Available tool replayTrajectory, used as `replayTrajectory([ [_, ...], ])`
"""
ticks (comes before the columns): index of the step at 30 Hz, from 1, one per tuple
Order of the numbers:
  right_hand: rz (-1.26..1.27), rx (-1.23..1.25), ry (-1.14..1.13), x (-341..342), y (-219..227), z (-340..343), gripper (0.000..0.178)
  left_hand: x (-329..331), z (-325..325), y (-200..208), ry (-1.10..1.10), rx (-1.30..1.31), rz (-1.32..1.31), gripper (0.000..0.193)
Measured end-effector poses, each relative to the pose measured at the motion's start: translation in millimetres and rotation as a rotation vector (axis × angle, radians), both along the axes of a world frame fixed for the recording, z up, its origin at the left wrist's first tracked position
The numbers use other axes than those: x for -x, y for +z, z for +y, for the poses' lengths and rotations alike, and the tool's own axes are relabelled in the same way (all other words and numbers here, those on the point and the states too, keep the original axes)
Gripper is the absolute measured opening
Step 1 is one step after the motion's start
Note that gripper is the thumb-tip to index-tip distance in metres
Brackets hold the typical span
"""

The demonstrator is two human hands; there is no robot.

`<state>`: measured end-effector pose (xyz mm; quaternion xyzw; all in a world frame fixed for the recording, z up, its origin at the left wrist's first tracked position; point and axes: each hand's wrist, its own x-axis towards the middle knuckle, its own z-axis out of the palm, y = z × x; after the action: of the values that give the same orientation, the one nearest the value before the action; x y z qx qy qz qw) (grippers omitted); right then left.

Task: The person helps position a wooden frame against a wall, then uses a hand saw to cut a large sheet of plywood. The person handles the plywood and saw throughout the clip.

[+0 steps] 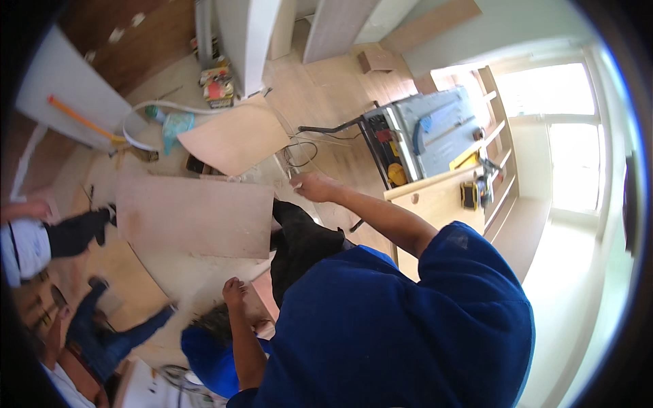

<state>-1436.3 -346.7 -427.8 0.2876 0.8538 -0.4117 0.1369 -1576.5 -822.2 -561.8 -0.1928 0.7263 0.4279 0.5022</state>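
Note:
My right hand (314, 185) is held out past my dark-trousered leg, with its fingers curled in; whatever may be between them is too small to make out. Lower in the picture, my left hand (235, 290) hangs near the lower edge of a large pale wooden panel (194, 217), apart from it. Its fingers are bent together, and their contents are hidden. The panel lies before my legs. Beyond it rests a smaller thin wooden sheet (237, 137). Beside my left forearm is a person with dark hair and blue clothing (204, 353).
To the right stand a table saw (432, 126) and a wooden bench (435, 200) bearing a yellow-black cordless power tool (473, 192). An orange-handled long tool (81, 122) leans at the left. A black cable (303, 153) crosses the floor. Other people (112, 319) are at the lower left.

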Motion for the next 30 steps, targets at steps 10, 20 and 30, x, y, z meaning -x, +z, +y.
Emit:
replayTrajectory([
  [10,-0.156,-1.072,-1.083,-207.1,57.2,166.7,0.056,95.0,19.6,24.1,-0.309,0.053,0.199,0.021],
  [20,-0.279,-0.868,-1.016,-218.5,44.2,191.6,0.065,85.0,130.9,114.6,-0.432,-0.173,0.514,0.020],
  [30,0.397,-0.975,-1.181,-132.5,184.8,211.1,0.061,-14.8,-60.9,-1.0,-1.319,0.013,0.815,0.028],
])
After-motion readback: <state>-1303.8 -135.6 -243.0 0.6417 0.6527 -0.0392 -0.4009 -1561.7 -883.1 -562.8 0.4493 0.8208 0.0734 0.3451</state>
